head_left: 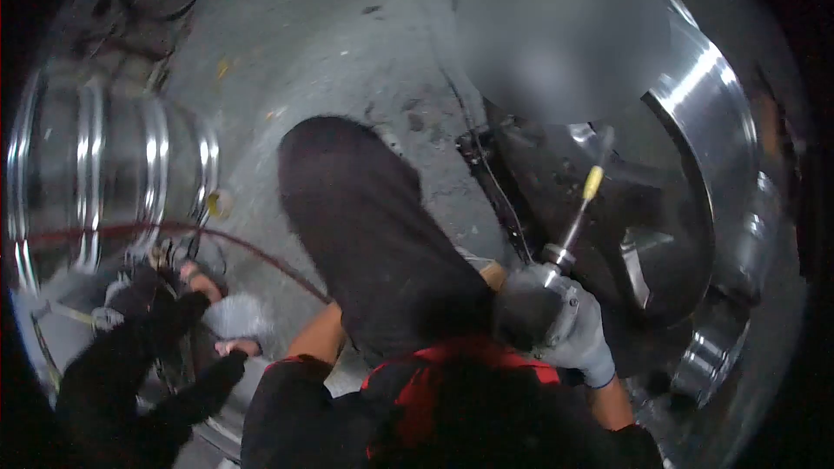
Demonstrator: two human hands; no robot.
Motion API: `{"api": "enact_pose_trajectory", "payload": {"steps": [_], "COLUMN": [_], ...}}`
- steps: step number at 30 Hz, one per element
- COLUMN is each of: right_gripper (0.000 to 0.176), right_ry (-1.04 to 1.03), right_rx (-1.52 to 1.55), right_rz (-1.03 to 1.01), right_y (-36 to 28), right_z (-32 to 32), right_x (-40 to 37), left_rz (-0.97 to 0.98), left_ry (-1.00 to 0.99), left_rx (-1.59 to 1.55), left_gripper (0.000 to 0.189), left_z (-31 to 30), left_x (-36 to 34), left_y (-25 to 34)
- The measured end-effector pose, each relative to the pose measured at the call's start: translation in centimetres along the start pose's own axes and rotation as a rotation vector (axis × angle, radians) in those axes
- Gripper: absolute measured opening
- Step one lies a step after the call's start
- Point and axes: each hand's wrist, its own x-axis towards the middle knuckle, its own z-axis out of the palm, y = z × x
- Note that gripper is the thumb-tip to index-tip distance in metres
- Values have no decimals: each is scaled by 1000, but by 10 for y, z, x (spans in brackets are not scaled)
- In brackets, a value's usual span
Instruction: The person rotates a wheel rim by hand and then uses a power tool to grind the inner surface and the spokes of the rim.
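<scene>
My right hand (584, 334), in a grey glove, is wrapped round the dark body of a power tool that looks like a die grinder (569, 247). Its metal shaft points up and away, with a yellow section (592, 183) near the far end; the tip beyond is blurred. Beneath and past that shaft lies a large round metal piece (669, 200) with a dark inner face and a shiny curved rim. My left forearm (317, 339) goes down beside my bent leg (365, 217), and the left hand is hidden.
Ribbed shiny metal drums (109, 156) stand at the left, crossed by a reddish hose (261, 254). Another person's feet (234, 347) are at lower left. A dark bar (499, 195) lies on the grey floor (321, 43). A blurred patch covers the upper right.
</scene>
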Motion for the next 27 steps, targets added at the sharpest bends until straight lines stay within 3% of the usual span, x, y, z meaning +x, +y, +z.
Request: {"api": "enact_pose_trajectory", "payload": {"steps": [1,2,5,7,10,13,16,23,27], "right_gripper": [88,88,86,82,80,80,78,69,79], "right_ry": [-75,-57,-194,-239,-228,-284,-334,-169,-215], "right_rx": [197,178,-4,228,257,149,126,59,54], "right_rz": [191,222,147,203,335,321,366,309,342], "right_y": [1,1,4,16,5,1,2,15,27], "right_z": [-4,-6,-12,-7,-8,-12,-16,-23,-21], "right_x": [1,0,-4,-16,0,15,26,38,25], "left_rz": [62,124,287,364,446,490,505,470,462], "left_ry": [-51,-94,-197,-245,-298,-336,-366,-384,-381], "left_rx": [22,37,59,66,81,110,131,192,227], "left_gripper": [46,46,45,45,45,44,44,43,43], "left_z": [15,32,74,93,113,125,122,79,63], "left_x": [11,20,41,49,57,64,71,92,96], "left_y": [12,28,74,98,123,136,132,120,100]}}
